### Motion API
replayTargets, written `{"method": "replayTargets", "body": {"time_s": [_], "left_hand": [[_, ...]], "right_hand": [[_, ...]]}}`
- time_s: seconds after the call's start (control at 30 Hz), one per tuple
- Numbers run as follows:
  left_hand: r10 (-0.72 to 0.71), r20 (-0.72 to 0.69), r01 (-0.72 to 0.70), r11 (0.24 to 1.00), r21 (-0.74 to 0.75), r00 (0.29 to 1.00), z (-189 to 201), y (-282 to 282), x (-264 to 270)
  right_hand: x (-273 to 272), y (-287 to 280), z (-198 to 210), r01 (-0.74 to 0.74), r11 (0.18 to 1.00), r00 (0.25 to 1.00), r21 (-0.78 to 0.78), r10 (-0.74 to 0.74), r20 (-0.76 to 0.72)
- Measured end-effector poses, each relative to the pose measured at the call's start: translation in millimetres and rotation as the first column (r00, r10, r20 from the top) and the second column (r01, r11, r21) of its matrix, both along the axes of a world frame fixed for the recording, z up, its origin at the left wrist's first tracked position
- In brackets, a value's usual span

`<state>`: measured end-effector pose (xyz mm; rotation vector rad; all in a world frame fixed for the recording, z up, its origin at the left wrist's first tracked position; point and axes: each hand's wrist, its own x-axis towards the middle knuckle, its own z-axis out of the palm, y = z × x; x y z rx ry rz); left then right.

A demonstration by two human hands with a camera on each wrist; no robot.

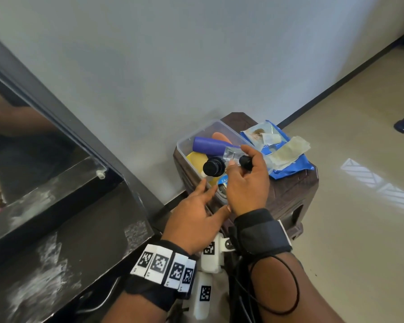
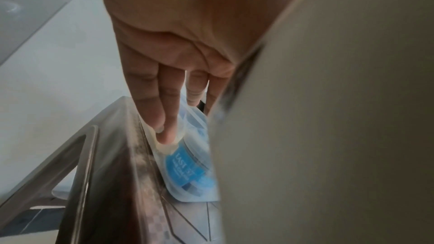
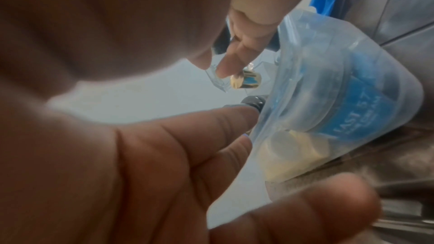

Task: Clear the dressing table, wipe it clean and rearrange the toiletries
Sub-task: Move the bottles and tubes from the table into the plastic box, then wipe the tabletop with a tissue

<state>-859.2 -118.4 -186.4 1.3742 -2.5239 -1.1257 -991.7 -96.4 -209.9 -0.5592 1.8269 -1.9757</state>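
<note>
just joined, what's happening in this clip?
A person is working at a clear plastic storage box that sits on a dark brown plastic stool beside the dusty black dressing table. The right hand holds a small clear glass bottle with a black cap above the box. The left hand rests its straight fingers against the box's near wall. Inside lie a purple tube, a yellow item and a blue-labelled jar. A blue wipes packet lies on the stool.
</note>
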Motion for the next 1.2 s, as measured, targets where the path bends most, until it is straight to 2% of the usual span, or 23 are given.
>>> {"method": "replayTargets", "body": {"time_s": [0.07,0.17,0.27,0.37,0.6,0.7,0.83,0.93,1.0,1.03,1.13,1.2], "left_hand": [[-0.039,0.089,0.044,0.997,-0.056,0.995,4.2,0.2,-0.5],[-0.108,0.205,0.135,0.983,-0.121,0.973,8.1,-0.7,-2.3],[-0.137,0.293,0.185,0.972,-0.144,0.946,10.8,-3.1,-2.6],[-0.156,0.346,0.218,0.964,-0.149,0.925,14.4,-6.7,-3.5],[-0.193,0.452,0.290,0.944,-0.156,0.871,26.3,-9.1,-13.1],[-0.146,0.520,0.289,0.935,-0.205,0.842,31.6,-13.0,-20.1],[-0.092,0.610,0.285,0.931,-0.228,0.787,29.1,-21.1,-30.3],[-0.125,0.652,0.347,0.911,-0.223,0.748,31.4,-19.1,-36.8],[-0.140,0.665,0.384,0.893,-0.236,0.733,33.0,-15.0,-41.1],[-0.143,0.663,0.394,0.886,-0.245,0.734,33.4,-11.8,-43.2],[-0.132,0.665,0.383,0.891,-0.245,0.735,36.6,-2.0,-47.5],[-0.135,0.668,0.384,0.892,-0.240,0.732,39.3,2.5,-48.3]], "right_hand": [[1.6,1.6,4.8,-0.078,0.997,0.996,-0.021,0.077,-0.033],[2.1,0.6,7.1,-0.190,0.981,0.978,0.031,0.191,-0.079],[1.9,0.4,8.2,-0.327,0.944,0.945,0.041,0.328,-0.008],[2.5,0.2,10.3,-0.342,0.940,0.940,-0.014,0.342,0.011],[2.9,0.3,10.8,-0.168,0.986,0.979,-0.011,0.168,0.118],[3.5,0.4,15.8,-0.130,0.991,0.982,-0.036,0.134,0.133],[-16.7,13.0,32.7,-0.066,0.998,0.997,-0.011,0.066,0.032],[-67.4,26.7,44.0,0.042,0.988,0.990,0.152,-0.021,-0.139],[-111.2,31.1,39.8,0.096,0.939,0.964,0.331,-0.005,-0.265],[-132.6,31.3,35.1,0.099,0.890,0.944,0.445,0.058,-0.326],[-176.7,27.4,15.1,0.070,0.636,0.848,0.769,0.369,-0.382],[-188.8,24.8,2.8,0.036,0.494,0.768,0.869,0.543,-0.340]]}}
